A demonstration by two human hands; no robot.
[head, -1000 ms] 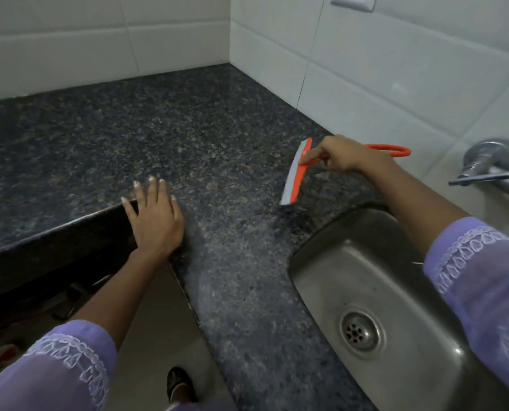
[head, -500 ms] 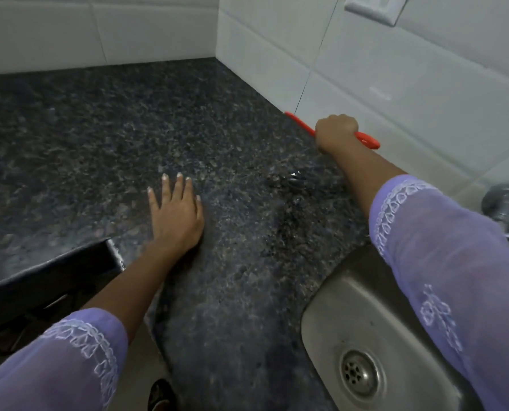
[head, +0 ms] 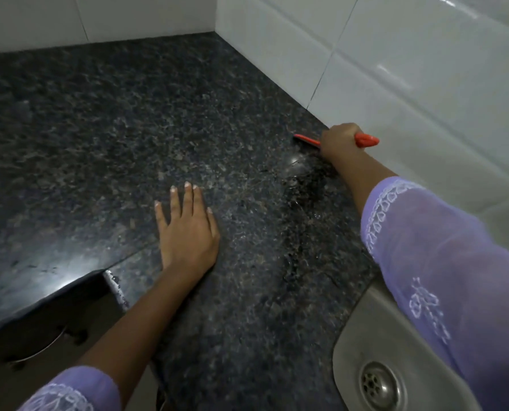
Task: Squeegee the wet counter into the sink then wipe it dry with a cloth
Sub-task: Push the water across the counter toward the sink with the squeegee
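Squeegee (head: 306,140) held in right hand's (head: 337,140) closed grip beside tiled wall (head: 410,84); left hand (head: 188,229) flat on counter (head: 99,129).

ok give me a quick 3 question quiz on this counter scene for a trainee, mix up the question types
1. True or false: the left hand lies flat, fingers straight, on the counter.
2. Multiple choice: what does the right hand grip?
A. a cloth
B. the orange squeegee
C. the tap
3. Short answer: where does the wet patch lie relative to the squeegee and the sink?

Key
1. True.
2. B. Its fingers are curled round the handle, close to the tiled wall.
3. Between them: just on the near side of the squeegee, on the counter stretch leading towards the sink.
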